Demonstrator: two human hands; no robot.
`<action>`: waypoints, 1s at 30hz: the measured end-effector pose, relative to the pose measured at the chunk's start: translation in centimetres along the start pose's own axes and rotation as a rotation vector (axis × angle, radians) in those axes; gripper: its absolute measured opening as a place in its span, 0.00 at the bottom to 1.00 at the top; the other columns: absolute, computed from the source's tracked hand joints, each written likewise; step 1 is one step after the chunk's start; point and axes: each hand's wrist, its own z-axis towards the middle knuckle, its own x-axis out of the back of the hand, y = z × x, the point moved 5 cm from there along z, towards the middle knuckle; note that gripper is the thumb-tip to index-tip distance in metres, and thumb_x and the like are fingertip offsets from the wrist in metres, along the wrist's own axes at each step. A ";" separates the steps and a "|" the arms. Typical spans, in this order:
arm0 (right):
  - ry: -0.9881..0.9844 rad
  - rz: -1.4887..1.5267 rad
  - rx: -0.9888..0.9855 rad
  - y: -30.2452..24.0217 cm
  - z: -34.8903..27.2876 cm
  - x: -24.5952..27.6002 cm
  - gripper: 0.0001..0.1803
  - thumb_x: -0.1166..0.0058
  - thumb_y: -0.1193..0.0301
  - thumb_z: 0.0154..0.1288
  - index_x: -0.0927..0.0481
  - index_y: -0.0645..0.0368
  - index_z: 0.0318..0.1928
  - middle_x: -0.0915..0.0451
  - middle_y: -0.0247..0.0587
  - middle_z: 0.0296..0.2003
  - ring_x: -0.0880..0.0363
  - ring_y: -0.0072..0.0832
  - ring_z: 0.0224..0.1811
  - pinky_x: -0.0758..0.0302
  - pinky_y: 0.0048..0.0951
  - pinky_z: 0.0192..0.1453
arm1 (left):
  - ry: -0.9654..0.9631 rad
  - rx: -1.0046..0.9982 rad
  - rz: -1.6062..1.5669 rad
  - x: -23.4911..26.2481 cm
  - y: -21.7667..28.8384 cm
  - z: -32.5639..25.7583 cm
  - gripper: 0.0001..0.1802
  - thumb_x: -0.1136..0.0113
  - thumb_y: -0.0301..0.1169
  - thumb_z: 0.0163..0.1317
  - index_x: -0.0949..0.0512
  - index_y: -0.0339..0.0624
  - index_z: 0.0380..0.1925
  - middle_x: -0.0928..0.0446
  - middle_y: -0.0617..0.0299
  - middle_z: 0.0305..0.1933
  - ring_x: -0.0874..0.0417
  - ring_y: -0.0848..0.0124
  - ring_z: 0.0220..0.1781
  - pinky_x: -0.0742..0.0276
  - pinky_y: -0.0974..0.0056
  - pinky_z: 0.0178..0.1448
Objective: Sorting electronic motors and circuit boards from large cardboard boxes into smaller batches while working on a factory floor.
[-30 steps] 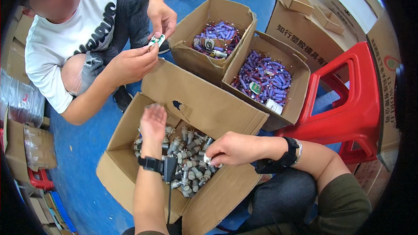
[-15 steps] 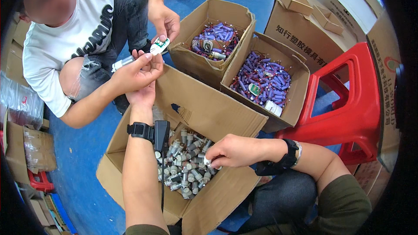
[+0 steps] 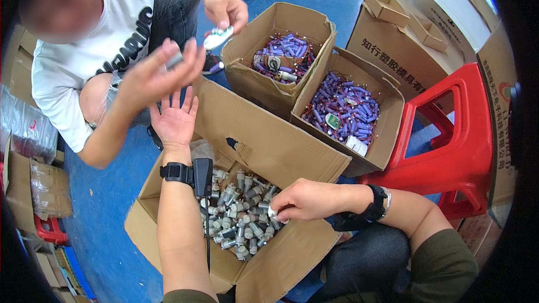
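My left hand [image 3: 175, 123] is open, palm up with fingers spread, beyond the far edge of the open cardboard box [image 3: 281, 129]. It holds nothing. In that box lies a heap of small silver cylinders with white ends [image 3: 247, 230], which look like little motors. Over the box's right side my right hand [image 3: 306, 199] is closed on a small white piece [image 3: 273, 213], mostly hidden by the fingers. Just above my left hand is a co-worker's blurred hand [image 3: 151, 76] with a grey cylinder [image 3: 174, 60]. The co-worker's other hand [image 3: 226, 12] grips a white oval part with a green board [image 3: 218, 38].
Two cardboard boxes [image 3: 255, 81] [image 3: 387, 151] of purple cylinders with thin wires stand beyond mine. A red plastic stool [image 3: 443, 157] is at the right. Larger cartons [image 3: 387, 50] stand behind. Wrapped packages [image 3: 28, 118] line the left side of the blue floor.
My left hand has come into full view with its fingers spread, as the co-worker's near hand lifted away from it with the grey cylinder. My right hand stays closed over the box.
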 end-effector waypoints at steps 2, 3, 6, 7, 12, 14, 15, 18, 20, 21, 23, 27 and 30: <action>0.003 0.001 0.010 0.0 0.1 -0.1 0.06 0.48 0.73 0.55 0.29 0.63 0.30 0.26 0.45 0.21 0.28 0.36 0.24 0.32 0.33 0.31 | 0.044 -0.028 0.009 0.8 0.3 0.1 0.28 0.54 0.53 0.57 0.31 0.45 0.49 0.33 0.57 0.55 0.35 0.56 0.57 0.40 0.51 0.59; 0.002 0.001 0.009 -0.1 0.1 -0.1 0.06 0.48 0.73 0.55 0.29 0.63 0.30 0.26 0.45 0.21 0.28 0.36 0.24 0.32 0.33 0.31 | 0.046 -0.028 0.008 0.9 0.2 0.0 0.28 0.54 0.53 0.57 0.31 0.45 0.49 0.33 0.57 0.55 0.35 0.56 0.57 0.40 0.51 0.59; -0.006 0.000 -0.020 -0.1 0.0 -0.1 0.07 0.48 0.73 0.55 0.29 0.63 0.29 0.26 0.46 0.21 0.28 0.37 0.24 0.32 0.33 0.31 | 0.155 -0.013 0.008 2.3 0.0 -0.5 0.28 0.54 0.53 0.57 0.32 0.43 0.49 0.33 0.55 0.55 0.34 0.56 0.57 0.39 0.51 0.59; -0.003 -0.001 -0.010 -0.1 0.0 -0.1 0.07 0.48 0.73 0.55 0.29 0.63 0.29 0.27 0.46 0.21 0.28 0.38 0.24 0.33 0.33 0.31 | 0.143 0.011 0.026 2.9 -0.2 -0.9 0.29 0.54 0.53 0.57 0.32 0.42 0.49 0.33 0.54 0.55 0.34 0.56 0.56 0.38 0.51 0.58; -0.008 0.002 -0.013 0.4 -0.1 -0.3 0.07 0.48 0.73 0.55 0.29 0.63 0.29 0.27 0.47 0.21 0.28 0.39 0.24 0.33 0.33 0.31 | 0.231 0.005 0.053 5.1 -0.1 -2.6 0.31 0.53 0.54 0.57 0.33 0.39 0.49 0.33 0.52 0.54 0.33 0.57 0.55 0.37 0.52 0.58; -0.007 -0.019 0.003 0.3 0.3 -0.2 0.07 0.48 0.72 0.54 0.29 0.63 0.29 0.27 0.48 0.22 0.28 0.39 0.24 0.33 0.34 0.31 | 0.241 -0.003 0.064 5.6 0.5 -3.0 0.31 0.54 0.54 0.57 0.33 0.39 0.49 0.33 0.52 0.54 0.33 0.57 0.55 0.37 0.53 0.58; -0.011 -0.019 -0.001 0.3 0.4 -0.3 0.07 0.48 0.72 0.54 0.29 0.63 0.29 0.26 0.48 0.22 0.27 0.39 0.25 0.32 0.34 0.31 | 0.249 -0.007 0.075 6.0 0.5 -3.5 0.31 0.54 0.53 0.57 0.34 0.38 0.49 0.33 0.52 0.53 0.33 0.57 0.55 0.37 0.53 0.58; 0.027 -0.035 0.013 0.1 0.4 0.2 0.06 0.47 0.73 0.54 0.27 0.63 0.31 0.26 0.48 0.22 0.26 0.39 0.26 0.31 0.33 0.32 | 0.335 -0.012 0.120 8.0 0.5 -4.5 0.30 0.53 0.53 0.58 0.34 0.38 0.49 0.33 0.53 0.51 0.32 0.58 0.53 0.37 0.55 0.58; 0.030 -0.053 0.000 -0.1 0.1 0.4 0.06 0.47 0.73 0.54 0.27 0.63 0.31 0.26 0.47 0.22 0.26 0.38 0.26 0.31 0.33 0.32 | 0.531 -0.014 0.205 11.5 0.8 -6.2 0.29 0.53 0.51 0.58 0.35 0.36 0.49 0.33 0.54 0.50 0.31 0.59 0.52 0.37 0.56 0.57; 0.038 -0.061 -0.005 -0.2 0.1 0.4 0.06 0.47 0.73 0.54 0.27 0.63 0.30 0.26 0.47 0.22 0.26 0.38 0.25 0.31 0.33 0.31 | 0.543 -0.019 0.211 13.9 1.2 -7.2 0.29 0.53 0.51 0.58 0.35 0.36 0.49 0.33 0.54 0.50 0.31 0.59 0.52 0.37 0.56 0.57; 0.026 -0.052 0.006 -0.1 0.4 0.0 0.06 0.47 0.73 0.54 0.27 0.63 0.30 0.26 0.47 0.21 0.26 0.38 0.25 0.32 0.33 0.31 | 0.792 0.054 0.410 19.7 2.4 -10.7 0.27 0.54 0.48 0.60 0.35 0.36 0.48 0.32 0.54 0.50 0.31 0.61 0.51 0.38 0.58 0.57; 0.026 -0.058 0.009 0.1 0.4 -0.2 0.06 0.47 0.73 0.54 0.28 0.63 0.29 0.27 0.46 0.21 0.27 0.38 0.24 0.32 0.33 0.30 | 0.957 0.171 0.534 23.9 2.1 -15.1 0.23 0.58 0.43 0.62 0.36 0.38 0.49 0.32 0.58 0.49 0.33 0.63 0.50 0.40 0.59 0.57; 0.022 -0.073 -0.009 0.0 0.3 -0.2 0.07 0.47 0.72 0.54 0.28 0.63 0.29 0.27 0.47 0.21 0.28 0.39 0.24 0.32 0.33 0.30 | 0.964 0.220 0.526 25.1 1.9 -16.3 0.22 0.60 0.42 0.63 0.37 0.39 0.50 0.32 0.60 0.47 0.33 0.64 0.49 0.41 0.59 0.57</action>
